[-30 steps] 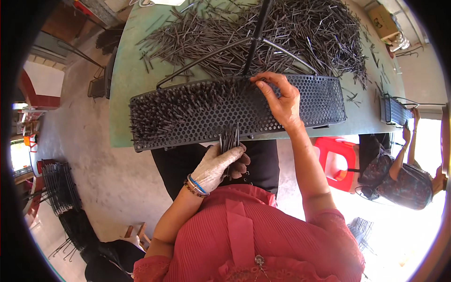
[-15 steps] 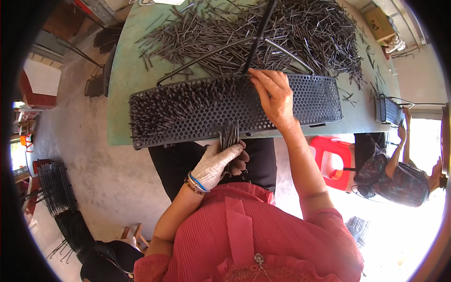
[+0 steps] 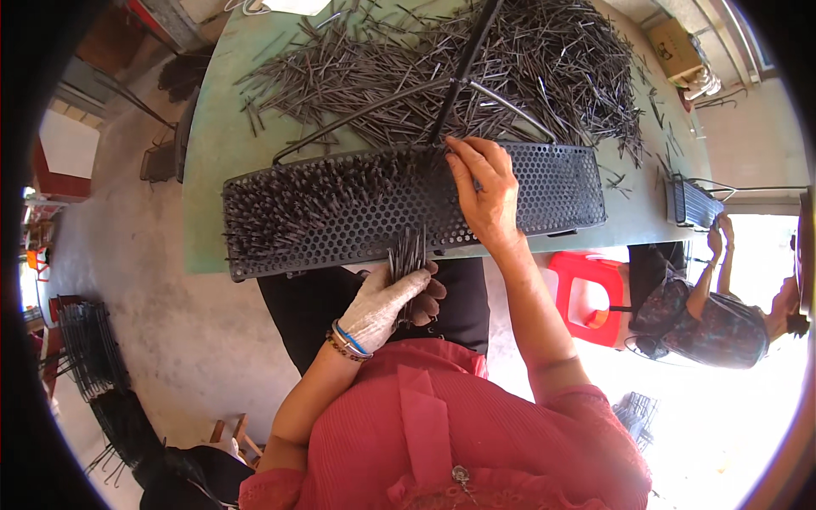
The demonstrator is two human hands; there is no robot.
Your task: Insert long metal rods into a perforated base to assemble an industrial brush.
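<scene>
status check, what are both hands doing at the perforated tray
Left hand, gloved, grips a bundle of metal rods below the table edge. Right hand, bare, fingertips at the perforated tray top rim. Nothing blocking the empty holes.

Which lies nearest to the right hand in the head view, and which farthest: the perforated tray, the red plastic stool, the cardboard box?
From the right hand:
1. Perforated black tray, directly under the hand, on the green table.
2. Red plastic stool, below the table edge, to the right of the forearm.
3. Cardboard box, far upper right, beyond the table.
</scene>
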